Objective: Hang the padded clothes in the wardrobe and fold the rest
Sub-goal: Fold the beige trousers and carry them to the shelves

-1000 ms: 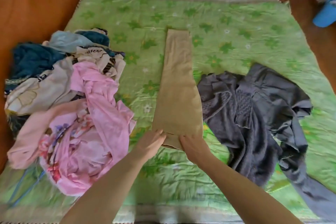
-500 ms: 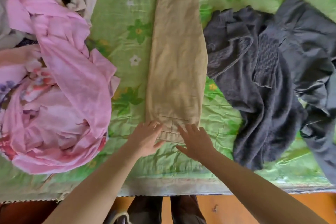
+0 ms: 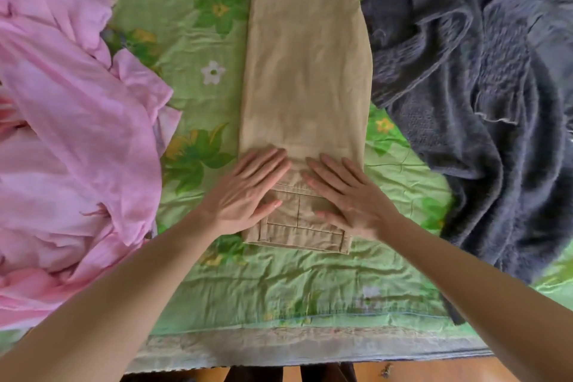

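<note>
Beige trousers (image 3: 307, 65), folded lengthwise into a long strip, lie on the green flowered bedspread (image 3: 198, 40) and run away from me. Their waistband end with belt loops is nearest me. My left hand (image 3: 248, 192) lies flat on the left side of that end, fingers straight. My right hand (image 3: 347, 195) lies flat on the right side, fingers spread and straight. Both palms press the cloth down; neither grips it.
A heap of pink clothes (image 3: 68, 139) fills the left of the bed. A dark grey fuzzy garment (image 3: 471, 96) lies crumpled on the right, touching the trousers' edge. The bed's near edge (image 3: 310, 347) and a strip of wooden floor (image 3: 434, 370) show at the bottom.
The camera has tilted down and come closer to the bed. Both hands have slid further onto the waistband end of the trousers and flattened out on it.
</note>
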A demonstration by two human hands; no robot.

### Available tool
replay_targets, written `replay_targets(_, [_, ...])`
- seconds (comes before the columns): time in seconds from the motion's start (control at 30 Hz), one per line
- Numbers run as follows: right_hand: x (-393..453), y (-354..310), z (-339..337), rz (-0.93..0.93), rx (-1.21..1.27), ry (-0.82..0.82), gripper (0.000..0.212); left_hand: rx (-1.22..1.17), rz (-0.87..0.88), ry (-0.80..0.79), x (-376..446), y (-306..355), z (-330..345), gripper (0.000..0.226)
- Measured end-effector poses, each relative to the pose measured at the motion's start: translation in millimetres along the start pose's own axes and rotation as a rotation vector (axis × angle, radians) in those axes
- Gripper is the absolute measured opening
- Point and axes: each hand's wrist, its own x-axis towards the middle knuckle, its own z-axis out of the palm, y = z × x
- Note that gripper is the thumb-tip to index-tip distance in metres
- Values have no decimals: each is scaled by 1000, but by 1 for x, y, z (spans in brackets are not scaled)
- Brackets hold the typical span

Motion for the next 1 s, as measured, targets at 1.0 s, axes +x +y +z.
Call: replay_targets(1.0, [-21,22,11,-96,109,109,100,2,147,64,-17,-26,7,95])
